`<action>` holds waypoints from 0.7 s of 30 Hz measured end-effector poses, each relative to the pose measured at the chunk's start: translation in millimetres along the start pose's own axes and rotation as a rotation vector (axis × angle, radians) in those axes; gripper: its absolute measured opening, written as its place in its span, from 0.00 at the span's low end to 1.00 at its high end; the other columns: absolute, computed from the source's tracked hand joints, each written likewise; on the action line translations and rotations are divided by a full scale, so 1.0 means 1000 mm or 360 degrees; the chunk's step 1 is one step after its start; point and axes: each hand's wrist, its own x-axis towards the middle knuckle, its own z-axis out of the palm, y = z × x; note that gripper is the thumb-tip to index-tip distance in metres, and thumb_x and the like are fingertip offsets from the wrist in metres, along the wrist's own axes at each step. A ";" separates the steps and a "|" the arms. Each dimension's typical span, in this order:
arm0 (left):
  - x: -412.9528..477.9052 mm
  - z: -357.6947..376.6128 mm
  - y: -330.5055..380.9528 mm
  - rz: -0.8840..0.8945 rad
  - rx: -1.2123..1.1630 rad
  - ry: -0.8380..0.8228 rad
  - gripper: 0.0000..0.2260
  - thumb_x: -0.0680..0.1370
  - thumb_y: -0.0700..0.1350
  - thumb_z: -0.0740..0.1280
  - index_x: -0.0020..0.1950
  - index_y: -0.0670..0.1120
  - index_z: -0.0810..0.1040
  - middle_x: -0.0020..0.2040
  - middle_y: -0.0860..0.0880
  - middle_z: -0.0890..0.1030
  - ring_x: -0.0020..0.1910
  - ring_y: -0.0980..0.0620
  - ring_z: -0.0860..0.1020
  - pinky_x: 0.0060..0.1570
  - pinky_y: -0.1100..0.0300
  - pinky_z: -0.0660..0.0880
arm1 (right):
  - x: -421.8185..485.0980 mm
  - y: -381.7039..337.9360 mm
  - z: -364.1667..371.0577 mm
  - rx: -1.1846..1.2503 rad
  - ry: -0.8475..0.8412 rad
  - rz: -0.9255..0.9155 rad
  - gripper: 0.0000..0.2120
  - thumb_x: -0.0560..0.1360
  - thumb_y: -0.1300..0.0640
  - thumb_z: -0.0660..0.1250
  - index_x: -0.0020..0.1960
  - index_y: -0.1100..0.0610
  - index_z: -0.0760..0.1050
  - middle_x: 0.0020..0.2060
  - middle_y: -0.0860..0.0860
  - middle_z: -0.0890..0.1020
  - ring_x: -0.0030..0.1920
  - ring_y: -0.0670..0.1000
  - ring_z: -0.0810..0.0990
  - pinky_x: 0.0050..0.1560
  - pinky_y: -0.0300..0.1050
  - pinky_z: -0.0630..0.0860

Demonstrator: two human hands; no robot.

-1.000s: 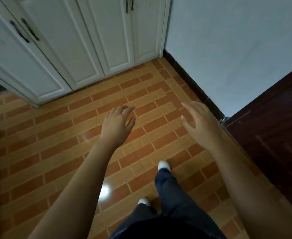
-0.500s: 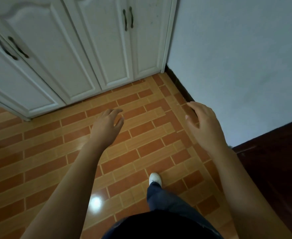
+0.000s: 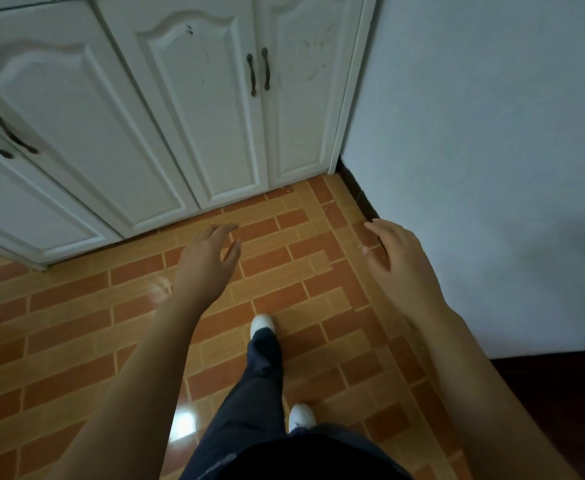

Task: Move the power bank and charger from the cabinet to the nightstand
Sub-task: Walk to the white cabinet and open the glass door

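Note:
A white cabinet with panelled doors fills the upper left; all its doors are shut. Two dark handles sit side by side on the right pair of doors, and another pair of handles shows at the far left. My left hand hangs over the floor in front of the cabinet, fingers apart and holding nothing. My right hand is out to the right near the wall's dark skirting, also with fingers apart and holding nothing. No power bank, charger or nightstand shows in view.
Orange brick-pattern floor tiles run from the cabinet to my feet. A pale wall stands on the right with a dark skirting. A dark wooden surface sits at the lower right. My legs and white shoes are below.
I have stepped closer to the cabinet and the view has tilted up: the doors and handles fill more of the frame. The dark wooden surface has slid to the lower right.

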 end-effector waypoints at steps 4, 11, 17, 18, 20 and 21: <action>0.072 -0.007 -0.004 0.0066 -0.0067 0.0075 0.15 0.78 0.46 0.59 0.64 0.44 0.71 0.62 0.42 0.75 0.62 0.43 0.71 0.58 0.49 0.68 | 0.063 -0.008 0.006 -0.0014 0.0026 -0.0024 0.19 0.77 0.53 0.58 0.68 0.53 0.64 0.68 0.50 0.69 0.68 0.49 0.64 0.62 0.42 0.61; 0.204 -0.030 -0.013 0.0180 -0.0071 0.0076 0.15 0.79 0.46 0.59 0.64 0.45 0.72 0.62 0.43 0.75 0.62 0.44 0.71 0.59 0.50 0.67 | 0.192 -0.037 0.013 -0.0073 0.0119 -0.0079 0.19 0.77 0.55 0.60 0.67 0.55 0.66 0.67 0.53 0.70 0.67 0.51 0.65 0.62 0.40 0.60; 0.292 -0.047 -0.032 0.0301 0.0044 0.0061 0.15 0.78 0.46 0.60 0.63 0.43 0.72 0.61 0.41 0.76 0.60 0.42 0.72 0.59 0.47 0.67 | 0.280 -0.064 0.023 -0.0096 0.0130 -0.0132 0.19 0.77 0.55 0.59 0.68 0.56 0.66 0.67 0.53 0.70 0.68 0.51 0.65 0.63 0.40 0.59; 0.302 -0.049 -0.034 0.0308 0.0057 0.0060 0.15 0.78 0.46 0.60 0.63 0.43 0.72 0.60 0.41 0.77 0.60 0.41 0.72 0.59 0.47 0.68 | 0.291 -0.067 0.025 -0.0094 0.0119 -0.0139 0.19 0.77 0.55 0.59 0.68 0.56 0.66 0.67 0.53 0.70 0.68 0.51 0.65 0.63 0.39 0.59; 0.319 -0.050 -0.039 0.0310 0.0091 0.0063 0.15 0.78 0.46 0.60 0.63 0.43 0.72 0.60 0.41 0.77 0.60 0.41 0.72 0.59 0.46 0.68 | 0.312 -0.070 0.029 -0.0075 0.0101 -0.0154 0.19 0.77 0.55 0.59 0.68 0.56 0.66 0.67 0.53 0.70 0.68 0.50 0.65 0.64 0.40 0.59; 0.326 -0.050 -0.042 0.0303 0.0105 0.0060 0.15 0.78 0.46 0.60 0.63 0.43 0.72 0.60 0.41 0.77 0.60 0.41 0.72 0.59 0.47 0.68 | 0.322 -0.070 0.032 -0.0061 0.0090 -0.0162 0.19 0.77 0.56 0.59 0.67 0.56 0.66 0.67 0.53 0.70 0.68 0.50 0.65 0.65 0.41 0.59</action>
